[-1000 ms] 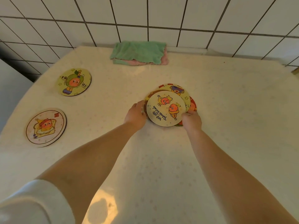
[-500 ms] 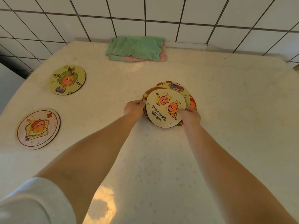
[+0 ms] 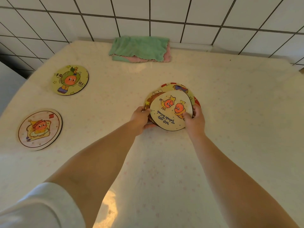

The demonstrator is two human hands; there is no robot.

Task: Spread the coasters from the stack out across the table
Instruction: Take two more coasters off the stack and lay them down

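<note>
Gripped at both edges of the stack (image 3: 172,106): right hand (image 3: 195,120) with thumb laid over the near right rim of the top coaster (image 3: 170,111), fingers curled behind; left hand (image 3: 140,118) cupped around the stack's left edge, thumb on top, fingertips tucked beneath. Top coaster, pale with two orange figures and the words "We are", looked tilted up off the ones below, though how far could not be told. Beneath it, fanned and misaligned, at least three more rims visible. Stack sat mid-table (image 3: 230,129), slightly right of centre. Already dealt out well to the left: green-figure coaster (image 3: 70,80) farther back, toast-figure coaster (image 3: 40,129) nearer. Folded green cloth (image 3: 139,46) lay at the far edge against the tiled wall (image 3: 164,12).

Judged mid-step: peeling off the third coaster. Next called for lifting it clear with one hand, steadying the rest with the other, and laying it on bare table apart from the others.
</note>
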